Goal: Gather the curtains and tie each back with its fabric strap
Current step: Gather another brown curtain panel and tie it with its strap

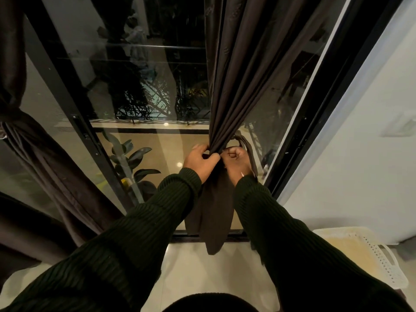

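Observation:
A dark brown curtain [238, 70] hangs in front of the glass door, gathered into a narrow bunch at waist height. My left hand [199, 159] grips the bunch from the left. My right hand [236, 161] is curled on the right side of it, pinching the brown fabric strap [247, 144], which loops behind the bunch and hangs down past my wrist. The curtain's lower part [213, 212] falls loose to the floor between my forearms. A second brown curtain [33, 140] at the left edge is cinched by a tie.
A black-framed sliding glass door [74, 122] stands ahead, with a leafy plant [132, 156] beyond it. A white wall [360, 154] is on the right, and a white perforated basket [369, 255] sits on the pale floor at lower right.

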